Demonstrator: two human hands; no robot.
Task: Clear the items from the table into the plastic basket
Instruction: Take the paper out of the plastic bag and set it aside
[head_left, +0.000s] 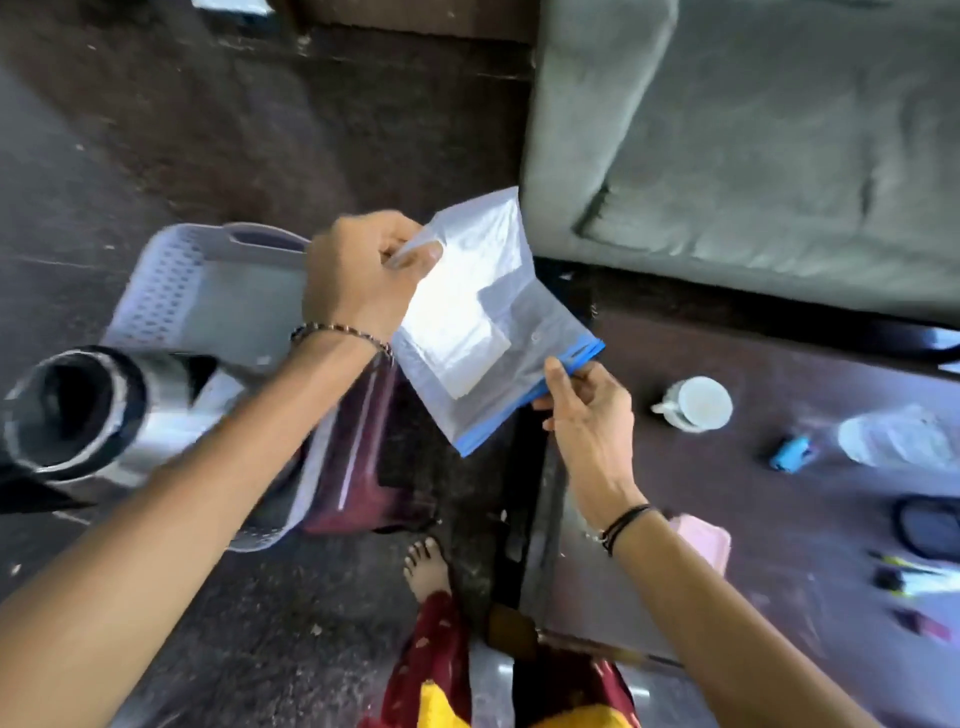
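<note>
Both my hands hold a clear plastic pouch (519, 332) with a blue edge and white papers inside, in the air between the basket and the table. My left hand (358, 275) pinches its far end, and my right hand (587, 410) grips the blue-edged corner. The pale grey plastic basket (171, 280) sits on the floor at the left, under my left forearm. On the dark table (727, 467) at the right lie a white mug (696, 405), a small blue object (789, 452), a clear plastic bottle (893, 436), a pink item (706, 540) and pens (914, 577).
A shiny metal cylinder (88, 410) lies at the left beside the basket. A maroon case (363, 457) stands between basket and table. A grey sofa (753, 145) fills the upper right. My bare foot (426, 571) is on the dark floor. A dark round object (930, 525) sits at the table's right edge.
</note>
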